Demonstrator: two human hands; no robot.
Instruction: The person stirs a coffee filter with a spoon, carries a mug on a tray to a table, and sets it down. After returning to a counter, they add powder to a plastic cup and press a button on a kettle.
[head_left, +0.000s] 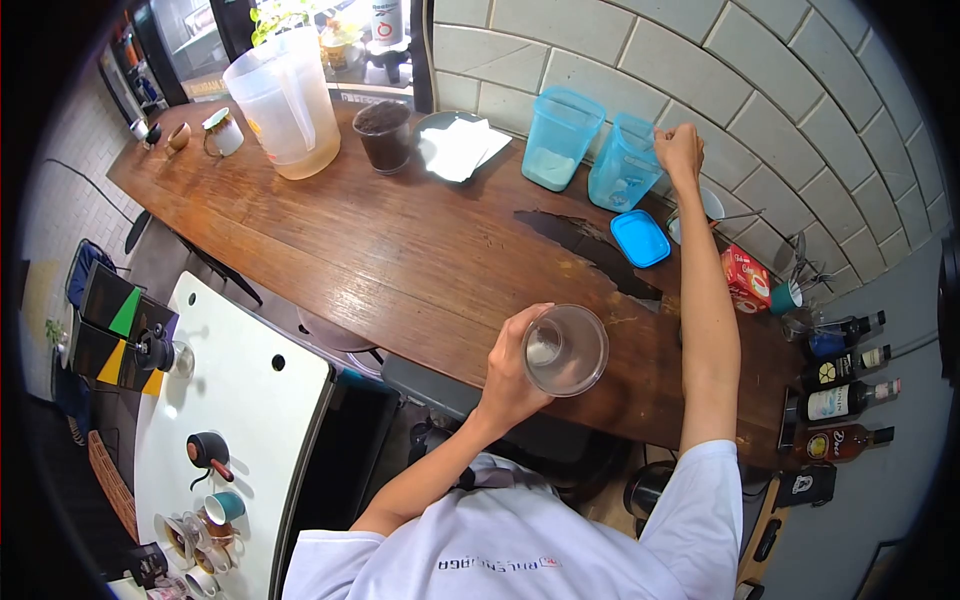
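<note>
My left hand (512,362) is wrapped round a clear cup (583,372), tilted so that its mouth faces me; a little whitish stuff shows inside. My right hand (680,152) reaches out to the rim of a translucent blue container (622,172) by the wall, its fingers closed. What they grip there, if anything, is hidden. Beside it stands a second blue container (558,140) with white powder at the bottom. A blue lid (640,238) lies on the wooden counter (420,240) in front of them.
A large cloudy pitcher (282,115), a tub of dark contents (384,140) and a plate with white paper (455,148) stand farther left. At right are a red box (746,278) and several bottles (838,401). Damaged dark wood (585,245) marks the counter.
</note>
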